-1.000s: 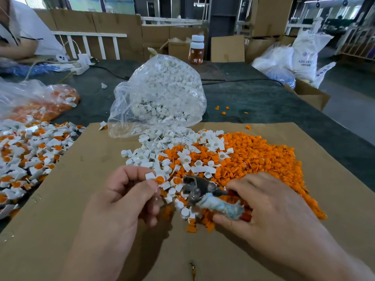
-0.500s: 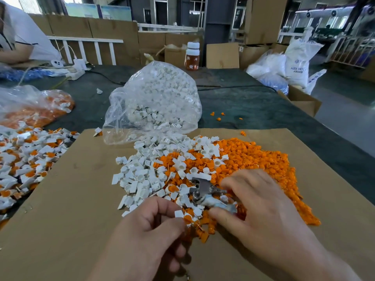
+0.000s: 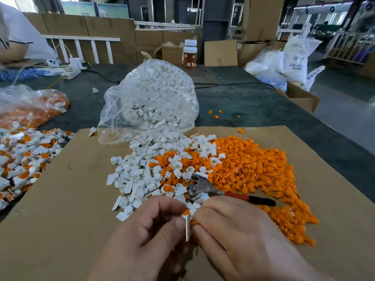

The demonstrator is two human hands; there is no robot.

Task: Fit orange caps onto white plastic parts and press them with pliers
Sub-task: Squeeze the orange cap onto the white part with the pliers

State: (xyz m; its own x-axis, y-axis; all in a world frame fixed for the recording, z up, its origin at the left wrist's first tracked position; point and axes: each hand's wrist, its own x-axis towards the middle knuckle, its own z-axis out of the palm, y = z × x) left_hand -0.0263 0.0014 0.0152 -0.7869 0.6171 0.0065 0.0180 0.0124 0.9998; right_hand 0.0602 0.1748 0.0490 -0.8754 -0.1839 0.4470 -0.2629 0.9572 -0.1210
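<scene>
Cardboard (image 3: 60, 199) covers the dark counter (image 3: 253, 102), carrying heaps of orange caps (image 3: 253, 169) and white parts (image 3: 134, 175) — pliers (image 3: 239, 197) lie on top. At the near edge, the left hand (image 3: 150, 230) and right hand (image 3: 233, 236) pinch one white part (image 3: 188, 228) between them.

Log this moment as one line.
step: cap fitting | left hand: pinches white part | right hand: pinches orange cap against it | pliers: lying on pile, unheld
</scene>
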